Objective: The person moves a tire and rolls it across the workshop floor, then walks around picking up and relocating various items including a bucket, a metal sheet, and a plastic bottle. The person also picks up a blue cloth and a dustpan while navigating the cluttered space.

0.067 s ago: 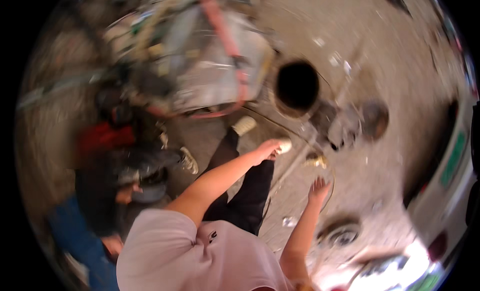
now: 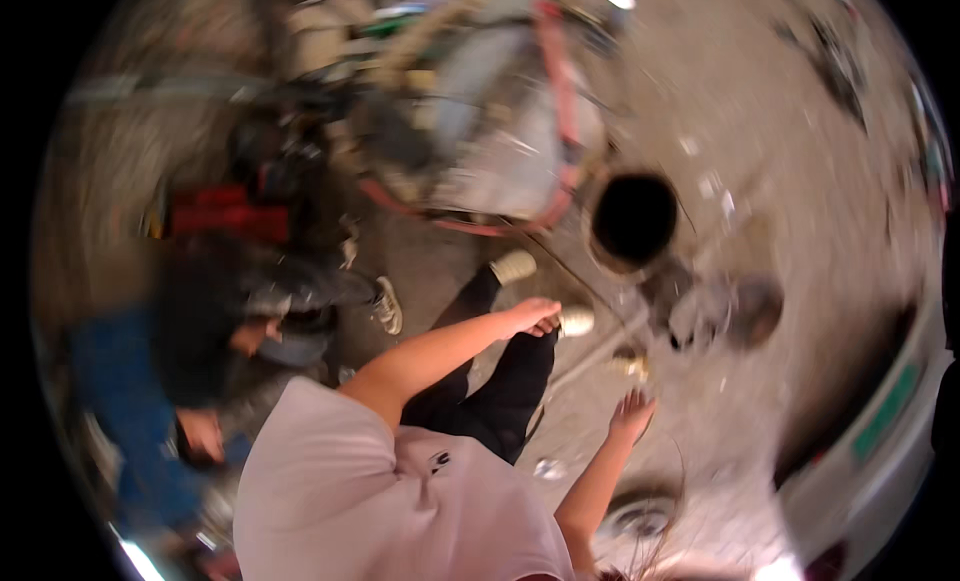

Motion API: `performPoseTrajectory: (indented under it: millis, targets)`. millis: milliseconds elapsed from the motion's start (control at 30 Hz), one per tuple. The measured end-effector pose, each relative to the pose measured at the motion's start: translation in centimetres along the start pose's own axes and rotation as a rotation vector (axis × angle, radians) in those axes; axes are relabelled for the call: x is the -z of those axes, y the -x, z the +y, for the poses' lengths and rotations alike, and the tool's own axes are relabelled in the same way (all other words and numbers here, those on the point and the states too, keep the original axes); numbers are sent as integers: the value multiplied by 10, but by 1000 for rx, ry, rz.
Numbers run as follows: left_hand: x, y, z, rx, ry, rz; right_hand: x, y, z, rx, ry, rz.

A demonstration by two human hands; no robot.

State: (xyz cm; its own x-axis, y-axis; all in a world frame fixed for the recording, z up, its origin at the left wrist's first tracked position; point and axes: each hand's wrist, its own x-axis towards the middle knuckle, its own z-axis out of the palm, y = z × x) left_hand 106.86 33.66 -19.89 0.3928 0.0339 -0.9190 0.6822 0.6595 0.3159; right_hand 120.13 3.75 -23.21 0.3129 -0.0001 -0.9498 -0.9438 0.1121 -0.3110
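Observation:
My left hand (image 2: pixel 530 318) hangs in the air over my dark trousers (image 2: pixel 520 391), near one of my pale shoes (image 2: pixel 574 322). Its fingers are loosely bent, with nothing seen in them. Off to the right, my right hand (image 2: pixel 632 415) hovers above the concrete floor with fingers apart and holds nothing visible. A small yellowish object (image 2: pixel 632 365) lies on the floor just beyond it. Farther out are grey metal parts (image 2: pixel 697 316), blurred, beside a round vessel (image 2: pixel 599 231) with a black inside.
A cart-like frame with a red bar (image 2: pixel 560 71) and a pale panel stands ahead. On the left a person in blue trousers (image 2: pixel 120 391) crouches near a red box (image 2: pixel 230 216). A light-coloured car (image 2: pixel 850 486) is at the right. A round metal disc (image 2: pixel 640 518) lies low right.
The whole view has swung, so the surroundings shift down and mostly rightward ahead of me. My right hand appears a little lower; both hands stay without anything in them.

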Motion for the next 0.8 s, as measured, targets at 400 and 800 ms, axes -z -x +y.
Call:
performPoseTrajectory:
  millis: [400, 800]
  targets:
    - [206, 182, -84, -421, -34, 627, -139, 112, -8, 232, 510, -269]
    - [345, 288, -160, -434, -156, 929, -385, 266, 97, 541, 774, -686]
